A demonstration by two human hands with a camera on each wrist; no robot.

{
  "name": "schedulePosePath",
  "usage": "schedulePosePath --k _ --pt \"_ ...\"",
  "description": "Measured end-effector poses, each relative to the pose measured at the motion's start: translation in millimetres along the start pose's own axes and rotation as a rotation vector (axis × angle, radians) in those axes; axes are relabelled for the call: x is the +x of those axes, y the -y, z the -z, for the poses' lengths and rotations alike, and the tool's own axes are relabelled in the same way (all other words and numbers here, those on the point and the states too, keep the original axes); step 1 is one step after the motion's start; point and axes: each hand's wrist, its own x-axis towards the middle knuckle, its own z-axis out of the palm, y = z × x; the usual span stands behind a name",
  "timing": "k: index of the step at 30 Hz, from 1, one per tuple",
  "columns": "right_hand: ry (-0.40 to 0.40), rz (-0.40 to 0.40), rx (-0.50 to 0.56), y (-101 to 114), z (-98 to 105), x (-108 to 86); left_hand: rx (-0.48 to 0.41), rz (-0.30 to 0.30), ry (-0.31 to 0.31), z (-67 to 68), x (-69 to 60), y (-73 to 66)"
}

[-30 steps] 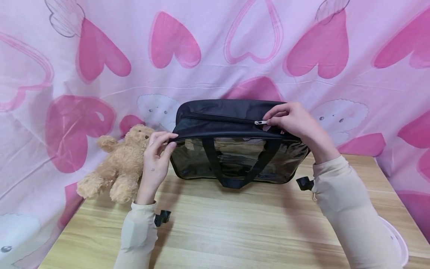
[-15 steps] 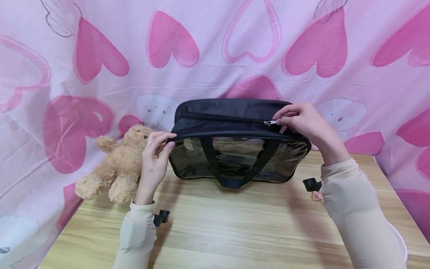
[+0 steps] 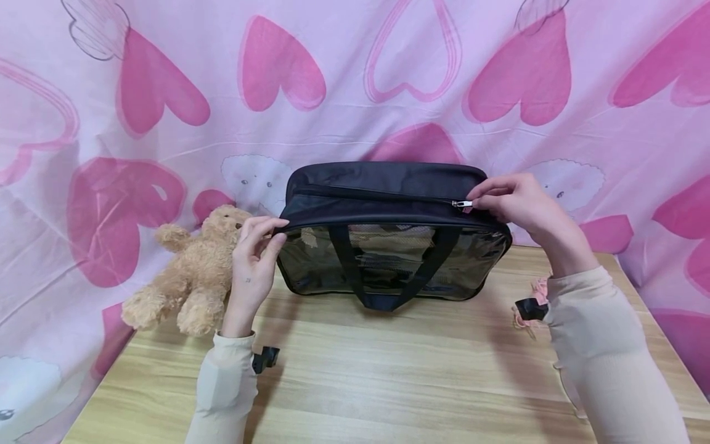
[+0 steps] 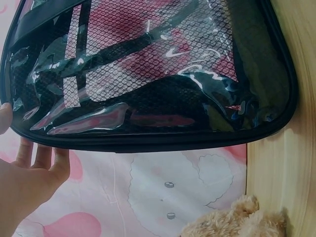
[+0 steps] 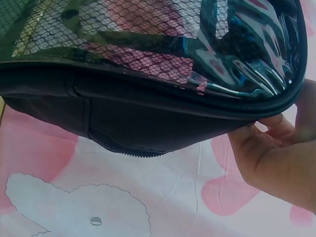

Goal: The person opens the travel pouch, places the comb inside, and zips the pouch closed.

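Observation:
A black bag with a clear tinted front panel stands upright on the table in the head view. Its front strap handle hangs down. My left hand pinches the bag's upper left corner between thumb and fingers. At the top right, my right hand pinches the metal zipper pull. The zipper line runs left from it across the bag's top. In the right wrist view, zipper teeth show along an edge near the bag's end. Mesh appears behind the clear panel in the left wrist view.
A tan teddy bear lies left of the bag, beside my left hand. A small pink item and a pale curved rim are partly hidden by my right sleeve. Behind the wooden table hangs a pink heart-print curtain.
My right hand has moved right along the bag's top, drawing the zipper pull toward the right end. The left hand keeps its hold on the corner. More of the pink item shows.

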Motion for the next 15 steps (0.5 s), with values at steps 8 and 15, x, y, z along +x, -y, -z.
schedulePosePath --k 8,15 --pt "-0.069 -0.004 -0.024 -12 15 -7.0 -0.001 0.002 0.001 -0.9 0.4 0.1" --pt "-0.079 -0.031 0.035 -35 31 -12.2 0.000 0.013 -0.003 -0.5 -0.2 -4.5"
